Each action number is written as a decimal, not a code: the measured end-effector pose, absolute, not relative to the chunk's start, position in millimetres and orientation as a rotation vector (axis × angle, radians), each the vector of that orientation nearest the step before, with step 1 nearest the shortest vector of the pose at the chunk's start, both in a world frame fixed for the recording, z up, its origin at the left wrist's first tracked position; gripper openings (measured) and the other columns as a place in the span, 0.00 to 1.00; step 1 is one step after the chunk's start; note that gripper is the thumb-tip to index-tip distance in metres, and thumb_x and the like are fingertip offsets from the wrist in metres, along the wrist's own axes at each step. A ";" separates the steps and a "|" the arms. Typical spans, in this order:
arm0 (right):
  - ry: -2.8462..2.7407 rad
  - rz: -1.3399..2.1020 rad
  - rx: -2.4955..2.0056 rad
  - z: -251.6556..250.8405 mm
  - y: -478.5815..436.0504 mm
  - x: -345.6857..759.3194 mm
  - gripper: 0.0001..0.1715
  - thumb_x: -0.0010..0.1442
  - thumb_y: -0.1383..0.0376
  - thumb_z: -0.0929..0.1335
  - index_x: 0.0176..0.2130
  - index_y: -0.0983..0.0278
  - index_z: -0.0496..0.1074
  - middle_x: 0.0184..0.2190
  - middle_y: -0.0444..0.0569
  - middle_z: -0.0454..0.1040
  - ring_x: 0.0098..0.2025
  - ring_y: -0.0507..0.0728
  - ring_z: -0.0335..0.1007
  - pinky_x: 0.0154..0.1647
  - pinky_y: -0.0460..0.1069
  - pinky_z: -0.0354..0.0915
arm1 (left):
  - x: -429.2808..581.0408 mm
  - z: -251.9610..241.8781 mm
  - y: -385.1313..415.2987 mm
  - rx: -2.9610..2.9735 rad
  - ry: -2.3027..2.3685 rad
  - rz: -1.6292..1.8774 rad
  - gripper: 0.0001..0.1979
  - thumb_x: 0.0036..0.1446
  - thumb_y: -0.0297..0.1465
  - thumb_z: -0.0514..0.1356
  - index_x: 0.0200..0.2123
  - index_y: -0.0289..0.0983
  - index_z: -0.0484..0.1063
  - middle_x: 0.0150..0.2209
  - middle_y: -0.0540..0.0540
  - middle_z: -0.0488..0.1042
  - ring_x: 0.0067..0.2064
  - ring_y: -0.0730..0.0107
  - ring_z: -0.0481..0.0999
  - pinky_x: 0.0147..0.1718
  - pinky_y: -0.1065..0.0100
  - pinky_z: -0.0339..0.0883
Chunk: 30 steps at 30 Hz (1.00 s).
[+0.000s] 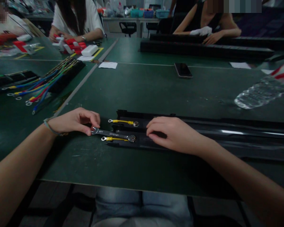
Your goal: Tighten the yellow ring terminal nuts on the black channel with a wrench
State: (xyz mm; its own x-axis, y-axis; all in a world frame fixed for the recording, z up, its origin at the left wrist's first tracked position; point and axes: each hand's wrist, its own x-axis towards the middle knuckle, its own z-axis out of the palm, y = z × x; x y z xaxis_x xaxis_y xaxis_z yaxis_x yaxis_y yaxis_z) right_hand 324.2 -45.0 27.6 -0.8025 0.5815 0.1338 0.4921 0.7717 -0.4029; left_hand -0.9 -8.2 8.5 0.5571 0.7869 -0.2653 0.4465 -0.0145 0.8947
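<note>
My left hand (77,121) is closed on the open end of a combination wrench (112,133), pinched between thumb and fingers. The wrench's ring end sits around a bolt at the near side of a long black channel (229,131). A yellow cable lug (110,138) lies partly under the wrench. Behind it, a second yellow cable lug (121,121) is fixed at another bolt (136,124). My right hand (172,134) rests over the channel just right of the bolts, fingers loosely bent with a gap to the thumb. Its palm side is hidden.
Black parts with coloured ring-terminal cables (42,83) lie on the left. A phone (183,70), paper slips (108,65) and a water bottle (262,88) are on the green table (142,90). People sit opposite, by red-and-white items (69,45) and black channels (198,49).
</note>
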 end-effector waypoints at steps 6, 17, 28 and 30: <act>-2.709 0.525 -0.821 27.5 -44.2 325.0 0.10 0.57 0.68 0.60 0.35 0.65 0.70 0.36 0.47 0.71 0.38 0.53 0.65 0.39 0.49 0.60 | -1.3 12.3 -30.9 1.631 1.072 0.344 0.07 0.33 0.25 0.65 0.22 0.35 0.74 0.24 0.44 0.72 0.27 0.66 0.71 0.26 0.68 0.67; -2.716 0.510 -0.803 26.6 -44.7 324.9 0.11 0.57 0.67 0.60 0.34 0.65 0.70 0.36 0.48 0.71 0.38 0.53 0.65 0.39 0.48 0.60 | 31.6 -3.1 -99.2 1.403 1.715 0.972 0.17 0.43 0.35 0.62 0.39 0.40 0.73 0.33 0.46 0.77 0.33 0.67 0.75 0.33 0.70 0.69; -2.697 0.552 -0.845 28.2 -46.5 325.7 0.11 0.57 0.65 0.60 0.36 0.64 0.70 0.37 0.48 0.72 0.40 0.54 0.66 0.40 0.50 0.60 | 64.5 -7.8 -102.6 1.281 1.940 1.257 0.18 0.45 0.37 0.61 0.42 0.39 0.73 0.33 0.46 0.77 0.35 0.63 0.76 0.39 0.63 0.70; -2.659 0.612 -0.899 29.9 -48.2 327.3 0.14 0.55 0.60 0.62 0.41 0.64 0.68 0.39 0.49 0.71 0.41 0.55 0.66 0.41 0.50 0.60 | 62.7 -8.9 -104.7 1.278 1.892 1.263 0.19 0.44 0.37 0.61 0.43 0.39 0.72 0.33 0.46 0.77 0.36 0.63 0.76 0.40 0.63 0.70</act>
